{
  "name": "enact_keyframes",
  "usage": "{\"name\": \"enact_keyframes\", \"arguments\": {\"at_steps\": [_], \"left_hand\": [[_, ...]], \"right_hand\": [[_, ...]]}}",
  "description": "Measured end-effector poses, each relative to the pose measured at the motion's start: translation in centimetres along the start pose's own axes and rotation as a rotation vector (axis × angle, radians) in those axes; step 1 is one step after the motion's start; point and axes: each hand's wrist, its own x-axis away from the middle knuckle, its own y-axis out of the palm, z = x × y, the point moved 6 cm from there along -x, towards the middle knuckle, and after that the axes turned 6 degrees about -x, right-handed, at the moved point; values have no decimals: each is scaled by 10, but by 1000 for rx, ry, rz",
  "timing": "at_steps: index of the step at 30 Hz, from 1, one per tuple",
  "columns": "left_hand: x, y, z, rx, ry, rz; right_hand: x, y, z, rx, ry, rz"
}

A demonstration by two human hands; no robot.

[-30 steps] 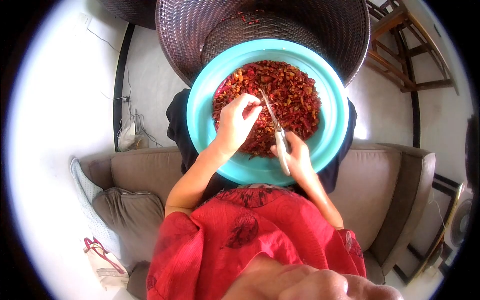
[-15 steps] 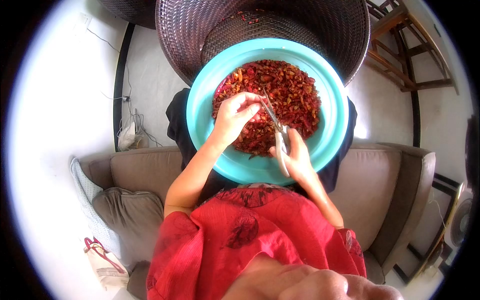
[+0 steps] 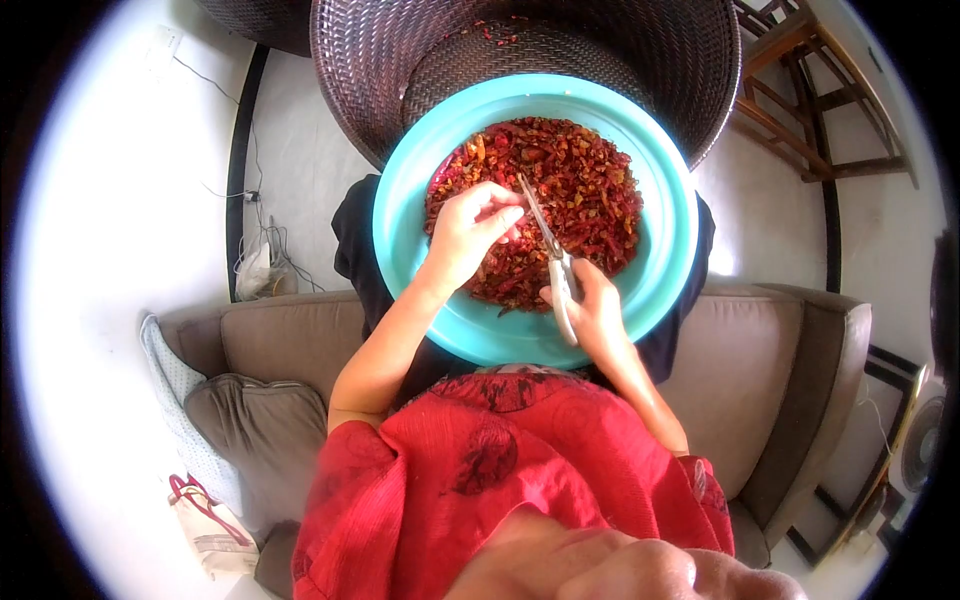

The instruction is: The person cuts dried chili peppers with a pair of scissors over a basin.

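Observation:
A turquoise basin (image 3: 408, 200) rests on my lap, filled in its middle with dried red chili peppers (image 3: 590, 195), many cut into small bits. Over the chilies, my left hand (image 3: 470, 228) is closed in a pinch, and a bit of red chili (image 3: 513, 233) shows at its fingers. My right hand (image 3: 598, 312) wraps the pale handles of a pair of scissors (image 3: 545, 230). Their blades point up and away from me, nearly together, beside my left fingertips.
A dark woven basket chair (image 3: 530, 50) stands just beyond the basin, with red bits on its seat. I sit on a grey-brown sofa (image 3: 735, 370); a cushion (image 3: 262, 425) lies at left. A wooden stool (image 3: 815, 110) is at far right, and cables (image 3: 270, 240) lie on the left floor.
The scissor blades have closed up, and the handles have come together in my right hand. My left hand stays almost where it was.

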Motion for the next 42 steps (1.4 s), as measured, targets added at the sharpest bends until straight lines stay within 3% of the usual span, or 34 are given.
{"name": "enact_keyframes", "arguments": {"at_steps": [8,11,17,30,35,39,42], "left_hand": [[-2,-5,2,308,-100,-19],[-2,1,-5,201,-118,-122],[-2,2,-5,48,-85,-123],[0,-2,-3,73,-118,-70],[-1,-5,-5,237,-160,-63],[1,3,-5,102,-181,-153],[1,2,-4,148,-148,-125]], "right_hand": [[2,2,-4,-60,0,-92],[3,2,-6,-80,7,-103],[0,2,-3,4,18,-51],[1,3,-1,-63,81,-87],[2,2,4,-139,101,-106],[2,6,10,-129,109,-126],[2,5,7,-96,13,-83]]}}
